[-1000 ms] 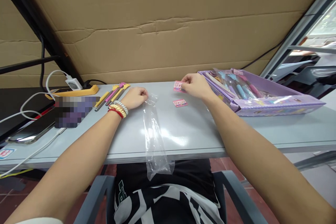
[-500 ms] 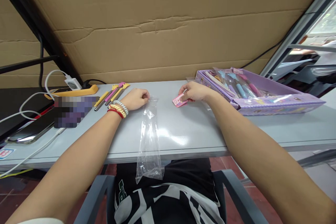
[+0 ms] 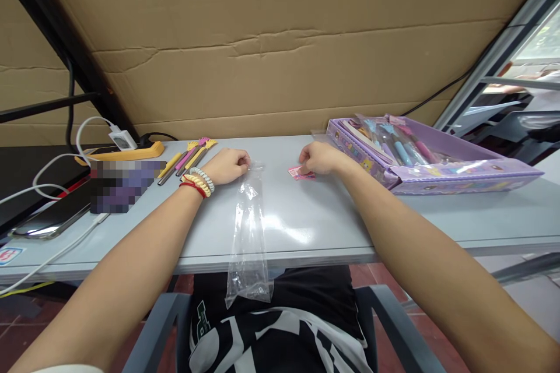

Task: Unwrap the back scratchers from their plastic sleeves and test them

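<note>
Handling the pink card (image 3: 294,173) well appears to call for light fingertip pressure near its edge, with the clear bag (image 3: 248,233) steadied. The left hand (image 3: 225,164), thumb and finger apparently pinching the bag's upper end, has it at five o'clock; the right hand (image 3: 321,157), fingers curled, touches the card at its own eight o'clock, though whether they pinch it cannot be told.

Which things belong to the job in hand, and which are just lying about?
In the job:
Pink cards, at the right hand
Clear plastic bag, at the left hand
Probably loose pens and purple box

Seemingly lying about:
Yellow power strip
White charger
Dark phone
</note>
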A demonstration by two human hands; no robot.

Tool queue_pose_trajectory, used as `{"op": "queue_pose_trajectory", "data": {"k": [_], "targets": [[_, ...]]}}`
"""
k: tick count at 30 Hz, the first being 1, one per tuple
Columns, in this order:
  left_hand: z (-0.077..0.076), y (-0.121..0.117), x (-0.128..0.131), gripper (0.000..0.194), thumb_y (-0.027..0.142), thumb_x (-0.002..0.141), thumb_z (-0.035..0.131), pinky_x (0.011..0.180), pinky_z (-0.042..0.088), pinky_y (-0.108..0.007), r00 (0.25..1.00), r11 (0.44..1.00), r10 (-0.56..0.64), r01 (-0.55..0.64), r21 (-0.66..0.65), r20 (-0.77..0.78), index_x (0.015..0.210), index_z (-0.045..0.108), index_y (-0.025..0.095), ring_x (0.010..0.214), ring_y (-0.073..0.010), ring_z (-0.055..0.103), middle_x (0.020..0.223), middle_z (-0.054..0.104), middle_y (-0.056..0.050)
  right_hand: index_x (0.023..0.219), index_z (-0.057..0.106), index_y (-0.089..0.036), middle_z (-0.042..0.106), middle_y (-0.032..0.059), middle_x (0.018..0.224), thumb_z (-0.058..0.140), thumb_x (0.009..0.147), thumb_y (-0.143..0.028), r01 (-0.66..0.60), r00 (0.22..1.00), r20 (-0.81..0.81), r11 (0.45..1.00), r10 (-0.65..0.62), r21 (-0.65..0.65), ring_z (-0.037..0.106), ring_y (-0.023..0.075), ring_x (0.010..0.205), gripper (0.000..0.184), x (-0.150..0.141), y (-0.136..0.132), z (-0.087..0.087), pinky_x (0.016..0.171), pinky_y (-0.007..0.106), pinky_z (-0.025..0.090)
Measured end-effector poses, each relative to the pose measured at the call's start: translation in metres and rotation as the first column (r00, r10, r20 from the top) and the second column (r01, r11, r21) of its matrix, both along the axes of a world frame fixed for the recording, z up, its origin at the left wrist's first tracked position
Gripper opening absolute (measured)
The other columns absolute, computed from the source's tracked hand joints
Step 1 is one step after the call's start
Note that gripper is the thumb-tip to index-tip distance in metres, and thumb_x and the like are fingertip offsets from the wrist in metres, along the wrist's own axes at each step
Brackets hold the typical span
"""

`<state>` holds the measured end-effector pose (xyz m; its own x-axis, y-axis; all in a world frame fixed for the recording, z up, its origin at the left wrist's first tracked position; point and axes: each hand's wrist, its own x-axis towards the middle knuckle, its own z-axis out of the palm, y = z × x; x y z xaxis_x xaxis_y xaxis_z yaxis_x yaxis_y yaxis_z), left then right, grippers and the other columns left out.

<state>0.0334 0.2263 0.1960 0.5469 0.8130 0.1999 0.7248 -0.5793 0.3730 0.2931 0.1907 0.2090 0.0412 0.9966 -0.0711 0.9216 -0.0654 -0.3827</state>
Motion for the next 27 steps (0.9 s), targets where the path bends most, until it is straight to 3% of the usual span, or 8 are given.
{"op": "queue_pose_trajectory", "data": {"k": [5, 7, 10, 12, 16, 21, 25, 27], "targets": [[0.002, -0.004, 0.004, 0.011, 0.026, 0.073, 0.055, 0.066, 0.043, -0.028, 0.994, 0.994, 0.0, 0.012, -0.107, 0.114, 0.076, 0.063, 0.018, 0.064, -0.0155, 0.057, 0.066, 0.065, 0.0, 0.083, 0.065, -0.016, 0.069, 0.0066, 0.089, 0.077, 0.062, -0.021, -0.04, 0.999, 0.001, 0.993, 0.04, 0.109, 0.058, 0.0151, 0.073, 0.024, -0.001, -0.001, -0.001, 0.06, 0.025, 0.04], [0.004, -0.007, 0.006, 0.012, 0.027, 0.073, 0.056, 0.066, 0.043, -0.028, 0.986, 0.983, 0.001, 0.03, -0.182, 0.165, 0.077, 0.063, 0.018, 0.063, -0.0147, 0.057, 0.065, 0.064, 0.001, 0.088, 0.065, -0.015, 0.068, 0.0069, 0.094, 0.074, 0.069, -0.025, -0.114, 0.985, -0.111, 0.978, 0.135, 0.175, 0.057, 0.0129, 0.071, 0.023, -0.006, -0.004, 0.001, 0.061, 0.025, 0.041], [0.007, -0.013, 0.01, 0.013, 0.028, 0.074, 0.059, 0.065, 0.044, -0.027, 0.972, 0.966, -0.002, 0.062, -0.251, 0.234, 0.08, 0.063, 0.017, 0.062, -0.0139, 0.058, 0.065, 0.064, 0.001, 0.092, 0.064, -0.015, 0.066, 0.0074, 0.094, 0.058, 0.086, -0.038, -0.23, 0.838, -0.465, 0.958, 0.284, 0.171, 0.054, 0.01, 0.06, 0.024, -0.015, -0.01, 0.003, 0.054, 0.026, 0.041], [0.007, -0.016, 0.013, 0.012, 0.027, 0.075, 0.06, 0.065, 0.044, -0.028, 0.962, 0.957, -0.011, 0.09, -0.276, 0.274, 0.081, 0.063, 0.016, 0.062, -0.0133, 0.058, 0.067, 0.064, 0.0, 0.092, 0.063, -0.016, 0.065, 0.0067, 0.085, 0.052, 0.091, -0.046, -0.29, 0.744, -0.592, 0.948, 0.31, 0.132, 0.05, 0.0094, 0.052, 0.033, -0.022, -0.014, 0.003, 0.046, 0.026, 0.037], [0.007, -0.018, 0.016, 0.009, 0.023, 0.077, 0.061, 0.066, 0.045, -0.027, 0.937, 0.939, -0.025, 0.142, -0.313, 0.349, 0.082, 0.063, 0.016, 0.062, -0.0119, 0.057, 0.068, 0.064, 0.0, 0.093, 0.063, -0.016, 0.056, -0.0013, 0.066, 0.066, 0.082, -0.04, -0.352, 0.782, -0.483, 0.918, 0.395, 0.18, 0.046, 0.008, 0.051, 0.027, -0.03, -0.018, -0.001, 0.048, 0.023, 0.036], [0.01, -0.021, 0.018, 0.009, 0.019, 0.076, 0.063, 0.064, 0.046, -0.026, 0.883, 0.9, 0.001, 0.203, -0.385, 0.469, 0.085, 0.061, 0.015, 0.059, -0.0097, 0.056, 0.063, 0.061, 0.002, 0.074, 0.059, -0.015, 0.053, -0.0036, 0.059, 0.062, 0.082, -0.031, -0.361, 0.809, -0.408, 0.906, 0.423, 0.224, 0.045, 0.007, 0.048, 0.018, -0.033, -0.019, -0.002, 0.051, 0.023, 0.036], [0.013, -0.026, 0.018, 0.029, 0.022, 0.077, 0.067, 0.051, 0.043, -0.024, 0.879, 0.799, -0.001, 0.287, -0.528, 0.476, 0.103, 0.055, 0.017, 0.053, -0.0103, 0.056, 0.065, 0.065, 0.001, 0.073, 0.059, -0.017, 0.05, -0.0046, 0.053, 0.057, 0.084, -0.03, -0.301, 0.836, -0.367, 0.9, 0.407, 0.314, 0.043, 0.0081, 0.044, 0.018, -0.032, -0.016, -0.002, 0.051, 0.025, 0.034], [0.014, -0.028, 0.018, 0.022, 0.023, 0.078, 0.068, 0.043, 0.037, -0.021, 0.916, 0.749, -0.035, 0.289, -0.597, 0.399, 0.095, 0.057, 0.016, 0.047, -0.0091, 0.053, 0.066, 0.067, -0.002, 0.074, 0.062, -0.016, 0.056, -0.002, 0.057, 0.057, 0.084, -0.03, -0.228, 0.882, -0.293, 0.878, 0.37, 0.421, 0.048, 0.0098, 0.05, 0.017, -0.03, -0.013, -0.004, 0.055, 0.026, 0.036]]}}
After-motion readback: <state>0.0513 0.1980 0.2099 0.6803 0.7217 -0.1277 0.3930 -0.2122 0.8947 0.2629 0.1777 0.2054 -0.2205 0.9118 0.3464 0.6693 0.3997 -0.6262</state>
